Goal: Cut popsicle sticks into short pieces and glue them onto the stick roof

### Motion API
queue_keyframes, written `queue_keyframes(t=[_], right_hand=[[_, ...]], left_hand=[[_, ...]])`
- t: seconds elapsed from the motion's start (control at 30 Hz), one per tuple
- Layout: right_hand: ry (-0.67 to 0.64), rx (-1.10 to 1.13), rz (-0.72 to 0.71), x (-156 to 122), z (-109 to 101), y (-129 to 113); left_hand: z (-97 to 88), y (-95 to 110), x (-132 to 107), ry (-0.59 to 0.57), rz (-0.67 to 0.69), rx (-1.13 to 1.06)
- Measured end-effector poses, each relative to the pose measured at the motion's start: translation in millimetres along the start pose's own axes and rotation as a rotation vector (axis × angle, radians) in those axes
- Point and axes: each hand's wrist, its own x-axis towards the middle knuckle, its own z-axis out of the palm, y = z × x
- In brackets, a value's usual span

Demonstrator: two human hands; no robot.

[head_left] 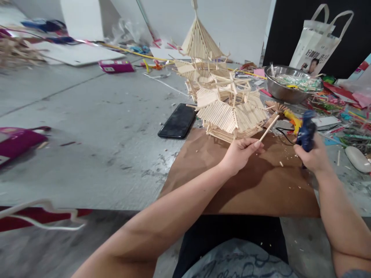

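Note:
Pinched in the fingers of my left hand (243,152) is a thin wooden stick (269,128), tilted up to the right. Just beyond that hand stands a pavilion model (232,114) built of wooden sticks, with a sloping, many-sided roof. A taller stick model (198,42) with a pointed roof rises behind it. My right hand (314,154) is wrapped round a dark blue glue gun (307,131), held above the right edge of the brown paper (261,193). Motion blurs the gun somewhat, and its tip is hard to make out.
A black phone (178,120) lies left of the models. Purple boxes (116,66) sit further left. At the back right are a metal bowl (282,85) of scraps and a white bag (313,48). A yellow tool (293,120), a grey mouse (358,158) and craft scraps crowd the right.

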Motion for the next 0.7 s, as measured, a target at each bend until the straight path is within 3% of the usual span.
queue_keyframes(t=[0.1, 0.23, 0.7], right_hand=[[-0.178, -0.284, -0.083, -2.0, 6.1, -0.3], [-0.333, -0.368, -0.139, -4.7, 12.6, -7.3], [-0.461, -0.358, -0.229, -14.1, 17.9, -20.4]], left_hand=[[-1.8, -0.8, 0.8, 0.050, 0.051, 0.048], [-2.7, -0.3, 0.9, 0.047, 0.088, 0.160], [-3.1, -0.4, -4.0, -0.137, 0.193, 0.450]])
